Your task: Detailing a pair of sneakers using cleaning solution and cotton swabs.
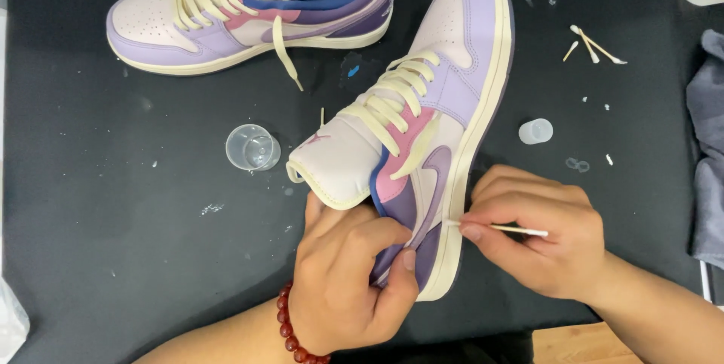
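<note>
On the black tabletop point(113, 258), the left hand point(351, 281) has its fingers closed around the heel of the sneaker point(422, 130), which lies tilted on its side, and the right hand point(539, 236) pinches a cotton swab point(501, 227) at the cream sole edge. The sneaker looks light, with a soft upper and a stiff sole, so the firm heel seems the best place to hold it.

Head view, steeply down, close

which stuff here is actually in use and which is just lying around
In use: left hand gripping the near shoe; right hand holding a swab at its sole.

Lying about: second shoe, clear cup, small cap, used swabs, grey cloth.
</note>
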